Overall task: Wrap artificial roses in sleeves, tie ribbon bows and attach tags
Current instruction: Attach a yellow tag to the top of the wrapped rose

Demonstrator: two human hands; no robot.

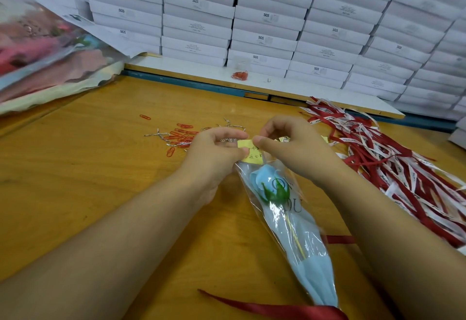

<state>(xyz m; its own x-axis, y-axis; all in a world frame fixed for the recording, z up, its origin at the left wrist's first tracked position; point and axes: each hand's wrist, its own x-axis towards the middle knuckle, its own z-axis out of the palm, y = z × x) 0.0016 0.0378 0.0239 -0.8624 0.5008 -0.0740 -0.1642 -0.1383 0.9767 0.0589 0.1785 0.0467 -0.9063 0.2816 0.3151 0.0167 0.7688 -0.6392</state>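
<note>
Late stage for this piece: the blue rose (267, 181) already sits inside the clear sleeve (297, 239), and a red ribbon (290, 311) is tied round the sleeve's narrow end, far below the fingers (261, 140); the frame edge cuts it off, so I can't tell if it's a proper bow. The tag step is in hand and not finished: the left hand (214, 153) and right hand (292, 143) both pinch the yellow tag (248, 149) between thumb and forefinger at the sleeve mouth, just above the rose head. No clip shows on the tag, so fastening looks left to do, probably with one of the red paper clips (182, 135) lying just left of the left fingers. Spare ribbons (403, 173) are heaped right of the right fingers on the tabletop (88, 168). The sleeve has dark printed letters and a pale blue lining low down. The rose has green sepals and a thin yellow stem. The tag's handwriting is unreadable.
</note>
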